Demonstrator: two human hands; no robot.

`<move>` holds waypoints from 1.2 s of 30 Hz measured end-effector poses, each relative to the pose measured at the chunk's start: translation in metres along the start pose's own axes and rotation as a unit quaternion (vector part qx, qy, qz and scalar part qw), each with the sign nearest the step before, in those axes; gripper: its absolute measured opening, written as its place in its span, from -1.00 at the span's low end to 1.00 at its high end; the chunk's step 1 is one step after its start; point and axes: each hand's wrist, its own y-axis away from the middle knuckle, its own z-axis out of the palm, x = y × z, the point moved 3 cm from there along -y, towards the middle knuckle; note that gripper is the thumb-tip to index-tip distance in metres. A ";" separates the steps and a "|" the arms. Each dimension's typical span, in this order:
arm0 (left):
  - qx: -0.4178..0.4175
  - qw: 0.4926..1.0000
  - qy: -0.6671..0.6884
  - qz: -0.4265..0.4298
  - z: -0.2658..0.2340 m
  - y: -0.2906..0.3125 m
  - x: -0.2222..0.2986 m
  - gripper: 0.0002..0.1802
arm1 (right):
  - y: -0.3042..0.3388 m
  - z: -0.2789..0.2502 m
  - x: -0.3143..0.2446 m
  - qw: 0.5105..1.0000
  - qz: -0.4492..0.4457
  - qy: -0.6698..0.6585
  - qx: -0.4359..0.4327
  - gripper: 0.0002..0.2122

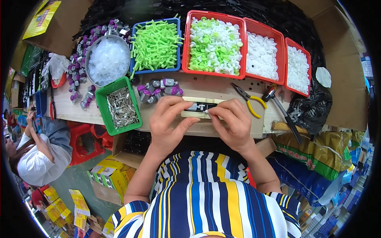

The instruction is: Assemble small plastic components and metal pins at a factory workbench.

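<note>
In front of me at the table's near edge lies a cream-coloured holder [193,100] with a black housing in it. A small grey motor and white plastic parts sit inside the housing. My left hand [168,121] is bent around the holder's left end, its index fingertip by the motor and its thumb along the lower edge. Over the right end, my right hand [234,121] pinches a small white plastic part [206,112] between thumb and index finger. Behind my left hand several grey motors with purple ends [156,92] lie loose.
Along the back stand a metal bowl of clear parts [108,59], a blue tray of green sticks [156,45] and red trays of white and green pieces [216,47]. A green tray of metal pins [122,107] is left; pliers [250,101] and a hammer [282,111] lie right. Another person [43,152] sits far left.
</note>
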 end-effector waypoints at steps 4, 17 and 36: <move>0.004 0.975 -0.170 0.145 0.006 0.010 -0.001 -0.61 | 0.009 0.004 0.006 0.998 -0.010 0.062 -0.022 -0.80; -0.041 0.923 -0.275 0.265 0.029 0.027 -0.010 -0.66 | -0.002 0.007 0.011 0.991 -0.006 0.081 -0.108 -0.82; -0.111 0.907 -0.298 0.275 0.034 0.018 -0.011 -0.69 | -0.006 0.006 0.002 0.966 -0.041 0.178 -0.185 -0.84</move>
